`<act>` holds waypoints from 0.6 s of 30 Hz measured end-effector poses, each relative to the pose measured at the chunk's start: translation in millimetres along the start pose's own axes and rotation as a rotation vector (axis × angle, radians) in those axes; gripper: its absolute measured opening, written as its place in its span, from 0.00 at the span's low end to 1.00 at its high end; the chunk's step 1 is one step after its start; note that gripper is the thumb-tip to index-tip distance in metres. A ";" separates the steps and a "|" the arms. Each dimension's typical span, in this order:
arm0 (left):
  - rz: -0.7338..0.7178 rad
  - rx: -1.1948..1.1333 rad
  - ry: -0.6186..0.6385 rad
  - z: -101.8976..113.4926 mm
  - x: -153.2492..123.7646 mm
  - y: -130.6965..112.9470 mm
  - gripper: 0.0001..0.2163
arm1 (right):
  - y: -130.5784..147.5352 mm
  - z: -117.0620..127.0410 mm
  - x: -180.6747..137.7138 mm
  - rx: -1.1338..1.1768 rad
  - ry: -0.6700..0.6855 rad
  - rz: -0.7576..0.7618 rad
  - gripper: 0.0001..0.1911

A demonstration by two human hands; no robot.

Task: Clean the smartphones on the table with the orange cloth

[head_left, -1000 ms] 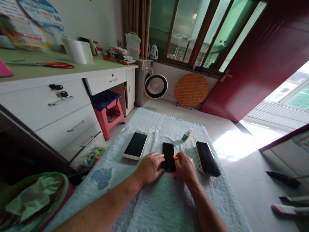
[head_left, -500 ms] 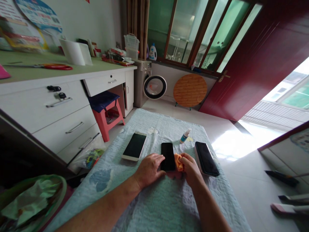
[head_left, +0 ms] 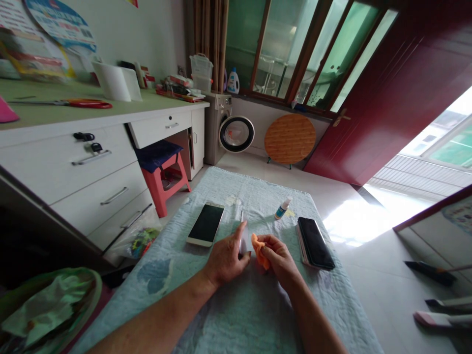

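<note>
Phone (head_left: 244, 241) tipped up on edge, thin pale side showing, held between thumb and fingers of left hand (head_left: 224, 258). Orange cloth (head_left: 261, 252) crumpled, pinched at right hand (head_left: 279, 256) fingertips, just beside phone.

The left fingers (head_left: 240, 231) cover part of the phone (head_left: 244, 242), stood on edge with its screen out of sight. The right fingers (head_left: 270, 252) hide some of the orange cloth (head_left: 259, 248). The label (head_left: 281, 212) on the bottle (head_left: 284, 206) is illegibly small. The view's edges crop the bin (head_left: 98, 286).
</note>
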State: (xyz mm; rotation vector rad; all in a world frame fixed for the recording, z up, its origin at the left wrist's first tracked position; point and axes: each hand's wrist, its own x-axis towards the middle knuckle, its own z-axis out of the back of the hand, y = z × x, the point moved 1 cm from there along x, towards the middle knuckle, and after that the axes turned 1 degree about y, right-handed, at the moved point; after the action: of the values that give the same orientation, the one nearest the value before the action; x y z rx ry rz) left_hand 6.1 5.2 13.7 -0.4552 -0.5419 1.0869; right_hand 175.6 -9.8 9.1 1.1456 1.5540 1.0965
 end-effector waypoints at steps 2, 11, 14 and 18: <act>0.043 -0.052 -0.004 0.8 0.5 0.1 0.33 | -0.5 1.5 0.4 -0.027 -0.025 -0.009 0.18; 0.170 -0.493 -0.063 -4.7 -0.1 0.1 0.34 | 1.9 5.3 -1.4 -0.065 -0.097 0.001 0.18; 0.153 -0.622 -0.043 -11.3 -2.6 0.7 0.37 | 2.8 8.6 -1.8 -0.088 -0.178 0.022 0.19; 0.159 -0.576 0.096 -12.9 -5.6 -2.0 0.44 | 4.9 9.0 -2.6 -0.125 -0.232 0.038 0.19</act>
State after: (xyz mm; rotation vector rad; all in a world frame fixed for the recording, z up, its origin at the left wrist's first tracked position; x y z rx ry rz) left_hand 13.5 -1.8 3.7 -1.0624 -0.7435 1.0447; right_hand 185.7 -10.1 12.3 1.1758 1.2720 1.0313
